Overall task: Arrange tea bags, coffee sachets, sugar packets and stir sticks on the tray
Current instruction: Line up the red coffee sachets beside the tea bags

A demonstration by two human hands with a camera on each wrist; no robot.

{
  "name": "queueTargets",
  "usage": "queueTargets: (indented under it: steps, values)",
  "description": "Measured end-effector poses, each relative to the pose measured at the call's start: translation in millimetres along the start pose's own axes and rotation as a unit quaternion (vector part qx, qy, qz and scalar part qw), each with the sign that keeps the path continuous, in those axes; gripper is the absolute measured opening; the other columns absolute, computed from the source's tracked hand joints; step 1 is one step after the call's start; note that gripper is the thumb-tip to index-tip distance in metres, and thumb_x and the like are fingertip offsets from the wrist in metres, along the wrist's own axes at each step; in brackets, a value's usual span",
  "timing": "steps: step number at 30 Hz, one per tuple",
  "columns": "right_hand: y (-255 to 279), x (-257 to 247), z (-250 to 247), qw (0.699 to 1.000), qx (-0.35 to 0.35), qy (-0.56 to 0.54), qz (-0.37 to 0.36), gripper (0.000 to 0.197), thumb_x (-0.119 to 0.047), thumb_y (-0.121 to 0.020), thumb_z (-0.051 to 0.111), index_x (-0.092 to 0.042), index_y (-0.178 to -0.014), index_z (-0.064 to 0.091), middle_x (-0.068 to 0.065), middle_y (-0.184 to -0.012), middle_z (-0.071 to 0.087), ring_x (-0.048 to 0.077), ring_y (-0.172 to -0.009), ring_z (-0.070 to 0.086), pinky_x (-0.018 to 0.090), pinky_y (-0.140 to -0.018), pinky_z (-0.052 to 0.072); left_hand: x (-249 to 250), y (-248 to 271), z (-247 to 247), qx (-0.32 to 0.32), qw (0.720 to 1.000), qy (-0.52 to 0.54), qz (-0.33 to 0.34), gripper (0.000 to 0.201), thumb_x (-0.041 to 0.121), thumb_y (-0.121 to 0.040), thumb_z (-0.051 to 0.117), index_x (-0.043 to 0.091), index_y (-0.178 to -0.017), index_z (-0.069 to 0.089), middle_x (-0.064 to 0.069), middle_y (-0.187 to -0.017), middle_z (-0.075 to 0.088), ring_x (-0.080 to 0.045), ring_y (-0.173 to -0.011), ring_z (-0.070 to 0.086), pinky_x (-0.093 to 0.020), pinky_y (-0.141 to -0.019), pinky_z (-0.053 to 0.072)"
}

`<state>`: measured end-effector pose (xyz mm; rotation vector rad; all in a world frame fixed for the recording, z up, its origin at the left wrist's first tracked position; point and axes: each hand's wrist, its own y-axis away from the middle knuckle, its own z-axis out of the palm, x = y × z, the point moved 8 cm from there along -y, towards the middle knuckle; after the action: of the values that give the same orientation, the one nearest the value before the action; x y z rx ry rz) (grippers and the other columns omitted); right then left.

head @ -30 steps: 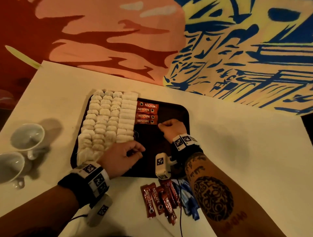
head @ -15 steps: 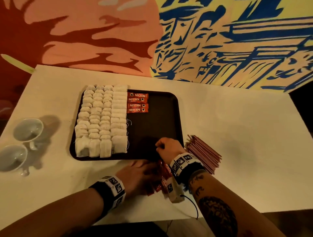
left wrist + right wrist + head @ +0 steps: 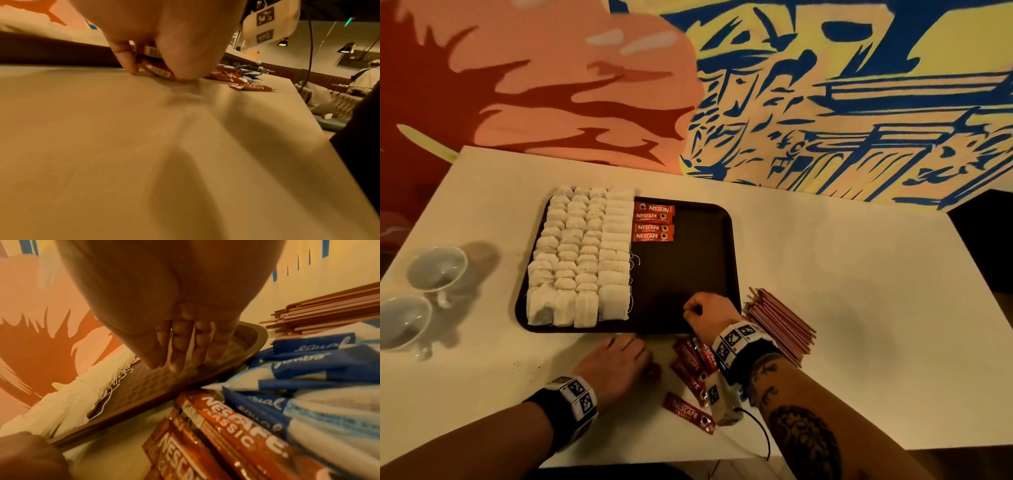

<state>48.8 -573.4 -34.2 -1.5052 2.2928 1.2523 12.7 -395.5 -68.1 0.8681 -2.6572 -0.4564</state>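
A dark brown tray (image 3: 688, 267) holds rows of white tea bags (image 3: 582, 257) on its left and a short column of red coffee sachets (image 3: 653, 222) at the top middle. More loose coffee sachets (image 3: 690, 363) lie on the table just below the tray. My left hand (image 3: 619, 363) is on the table beside them. In the left wrist view its thumb and fingers (image 3: 127, 65) pinch a few red sachets (image 3: 158, 71). My right hand (image 3: 705, 310) rests curled on the tray's near right corner, with nothing in it (image 3: 180, 350).
A bundle of reddish stir sticks (image 3: 780, 325) lies right of the tray. Blue sugar packets (image 3: 308, 369) sit under my right wrist beside the sachets. One sachet (image 3: 688, 413) lies apart near the table's front edge. Two white cups (image 3: 434, 270) stand at the far left.
Both hands have drawn back from the middle of the tray. The left hand has left the tray and closed on the loose sachets on the table; the right now sits at the tray's near corner.
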Motion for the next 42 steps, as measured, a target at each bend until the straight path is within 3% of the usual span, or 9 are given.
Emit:
queueTargets:
  steps: [2, 10, 15, 18, 21, 26, 32, 38, 42]
  values:
    - [-1.7, -0.5, -2.5, 1.0, 0.0, 0.002, -0.004, 0.016, -0.029, -0.097, 0.06, -0.026, -0.111, 0.067, -0.008, -0.108, 0.064, 0.01, -0.094, 0.063, 0.025, -0.079, 0.053, -9.5, 5.1, 1.6, 0.002, 1.0, 0.002, -0.028, 0.042, 0.031, -0.102, 0.028, 0.022, -0.14, 0.044, -0.006, -0.144, 0.043, -0.025, -0.131, 0.041, -0.037, -0.11, 0.033]
    - [-10.8, 4.8, -4.3, 1.0, 0.0, 0.016, -0.01, 0.016, -0.029, -0.098, 0.059, -0.027, -0.111, 0.067, -0.007, -0.112, 0.065, 0.008, -0.094, 0.063, 0.021, -0.075, 0.05, -3.0, 5.5, -15.4, -0.008, 0.996, 0.062, -0.058, 0.037, 0.029, -0.104, 0.035, 0.022, -0.14, 0.039, -0.003, -0.148, 0.037, -0.02, -0.132, 0.036, -0.032, -0.113, 0.027]
    - [-20.3, 12.5, 0.1, 0.999, 0.008, 0.03, -0.009, 0.013, -0.032, -0.095, 0.06, -0.033, -0.105, 0.068, -0.004, -0.117, 0.063, 0.01, -0.098, 0.062, 0.03, -0.09, 0.055, 40.1, -16.1, -21.5, -0.031, 0.987, 0.159, 0.001, 0.032, 0.045, -0.098, 0.049, 0.036, -0.128, 0.04, 0.007, -0.129, 0.056, -0.015, -0.116, 0.05, -0.028, -0.1, 0.03]
    - [-23.9, 16.6, -2.2, 1.0, 0.013, 0.018, -0.007, 0.013, -0.031, -0.096, 0.059, -0.032, -0.105, 0.069, -0.003, -0.117, 0.064, 0.01, -0.096, 0.062, 0.025, -0.083, 0.051, 56.3, -32.1, -14.3, -0.04, 0.985, 0.17, 0.007, 0.052, 0.052, -0.093, 0.054, 0.04, -0.136, 0.029, 0.008, -0.131, 0.056, -0.016, -0.116, 0.054, -0.04, -0.108, 0.034]
    - [-25.6, 19.3, -3.7, 1.0, 0.013, 0.012, -0.017, 0.014, -0.03, -0.097, 0.058, -0.031, -0.106, 0.069, -0.004, -0.118, 0.065, 0.009, -0.096, 0.058, 0.022, -0.08, 0.044, 65.6, -42.4, 1.4, -0.104, 0.988, 0.111, 0.028, 0.08, 0.057, -0.088, 0.058, 0.037, -0.15, 0.012, 0.003, -0.152, 0.039, -0.024, -0.135, 0.042, -0.047, -0.112, 0.027]
    - [-25.0, 22.0, -1.3, 0.999, 0.026, 0.003, -0.025, 0.015, -0.031, -0.096, 0.059, -0.032, -0.108, 0.068, -0.003, -0.12, 0.062, 0.01, -0.099, 0.058, 0.026, -0.09, 0.049, 51.6, -44.3, -2.5, -0.044, 0.996, 0.067, 0.036, 0.054, 0.041, -0.096, 0.054, 0.029, -0.147, 0.04, -0.001, -0.156, 0.038, -0.027, -0.145, 0.032, -0.043, -0.112, 0.026]
    - [-16.8, 12.5, 17.4, 0.988, 0.008, 0.122, -0.092, 0.022, -0.03, -0.096, 0.056, -0.03, -0.116, 0.066, -0.004, -0.122, 0.06, 0.017, -0.124, 0.043, 0.038, -0.106, 0.042, 35.3, -35.9, -21.3, -0.063, 0.997, -0.021, 0.042, 0.055, 0.034, -0.095, 0.013, 0.028, -0.138, 0.046, -0.001, -0.141, 0.047, -0.024, -0.131, 0.041, -0.04, -0.105, 0.029]
    - [-10.5, 11.1, 10.5, 0.991, 0.03, 0.092, -0.092, 0.021, -0.032, -0.096, 0.057, -0.032, -0.115, 0.067, -0.009, -0.12, 0.06, 0.014, -0.12, 0.048, 0.036, -0.104, 0.044, 13.7, -20.2, -48.4, 0.002, 0.995, 0.1, -0.001, 0.041, 0.031, -0.096, 0.05, 0.035, -0.137, 0.048, 0.012, -0.133, 0.043, -0.012, -0.125, 0.038, -0.031, -0.11, 0.027]
    - [0.6, -13.7, -5.0, 0.993, 0.021, -0.049, -0.106, 0.018, -0.032, -0.1, 0.055, -0.03, -0.112, 0.069, -0.013, -0.11, 0.067, 0.003, -0.1, 0.061, 0.025, -0.091, 0.051, -15.2, -13.1, -74.4, 0.119, 0.954, 0.27, -0.056, 0.032, 0.026, -0.093, 0.058, 0.031, -0.124, 0.061, 0.018, -0.126, 0.043, -0.004, -0.116, 0.042, -0.029, -0.107, 0.038]
